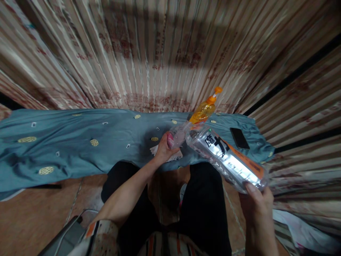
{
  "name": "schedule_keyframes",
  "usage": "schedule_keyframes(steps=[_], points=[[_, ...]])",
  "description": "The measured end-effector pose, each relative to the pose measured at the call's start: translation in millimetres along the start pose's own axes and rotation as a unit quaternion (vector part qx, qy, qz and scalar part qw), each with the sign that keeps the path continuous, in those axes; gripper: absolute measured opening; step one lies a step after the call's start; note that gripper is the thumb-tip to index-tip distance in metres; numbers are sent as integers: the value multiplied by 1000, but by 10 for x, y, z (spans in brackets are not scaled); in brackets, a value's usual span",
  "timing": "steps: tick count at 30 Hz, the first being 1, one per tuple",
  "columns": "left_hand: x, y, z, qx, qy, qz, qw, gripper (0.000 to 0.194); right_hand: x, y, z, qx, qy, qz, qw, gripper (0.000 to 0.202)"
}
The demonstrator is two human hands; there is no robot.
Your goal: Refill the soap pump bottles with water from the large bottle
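Note:
My right hand (257, 199) grips the lower end of a large clear plastic bottle (226, 156) with a silver and orange label. That bottle is tilted, its far end pointing up and left. My left hand (165, 149) is closed around a smaller clear plastic bottle (179, 136) with a pink patch at the held side. The two bottles meet or overlap in view; whether they touch I cannot tell. Under my left hand lies a crumpled white cloth or paper (174, 156). Just behind the bottles stands an orange pump bottle (203, 113).
A dark phone (239, 138) lies toward the right end of the narrow surface, which is covered by a blue-green cloth (66, 142) with pineapple prints. Striped curtains (146, 53) hang close behind it. A grey object (64, 236) with a cable is on the lower left.

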State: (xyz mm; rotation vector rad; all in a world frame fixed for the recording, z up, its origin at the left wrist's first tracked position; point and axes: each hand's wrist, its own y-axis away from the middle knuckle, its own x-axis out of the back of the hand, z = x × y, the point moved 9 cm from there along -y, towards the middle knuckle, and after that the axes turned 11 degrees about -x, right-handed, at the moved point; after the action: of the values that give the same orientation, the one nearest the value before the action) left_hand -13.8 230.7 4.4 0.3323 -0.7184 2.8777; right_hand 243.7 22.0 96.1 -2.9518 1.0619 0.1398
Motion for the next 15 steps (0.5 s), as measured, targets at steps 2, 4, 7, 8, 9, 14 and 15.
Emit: schedule_keyframes(steps=[2, 4, 7, 8, 9, 14, 15], points=[[0, -1, 2, 3, 7, -1, 1000, 76, 10, 3, 9, -6, -7, 7, 1000, 58], [-3, 0, -3, 3, 13, -2, 1000, 76, 18, 7, 12, -4, -3, 9, 1000, 59], [-1, 2, -21, 3, 12, 2, 1000, 77, 41, 12, 6, 2, 1, 12, 1000, 58], [2, 3, -26, 3, 9, 4, 1000, 78, 49, 14, 2, 2, -1, 15, 1000, 58], [4, 3, -28, 2, 5, 5, 1000, 78, 54, 17, -4, 2, -3, 17, 1000, 59], [3, 3, -13, -4, 2, 0, 1000, 76, 20, 29, -42, -5, -6, 17, 1000, 63], [3, 2, -7, -6, 3, 0, 1000, 76, 14, 29, -51, -1, -6, 16, 1000, 62]])
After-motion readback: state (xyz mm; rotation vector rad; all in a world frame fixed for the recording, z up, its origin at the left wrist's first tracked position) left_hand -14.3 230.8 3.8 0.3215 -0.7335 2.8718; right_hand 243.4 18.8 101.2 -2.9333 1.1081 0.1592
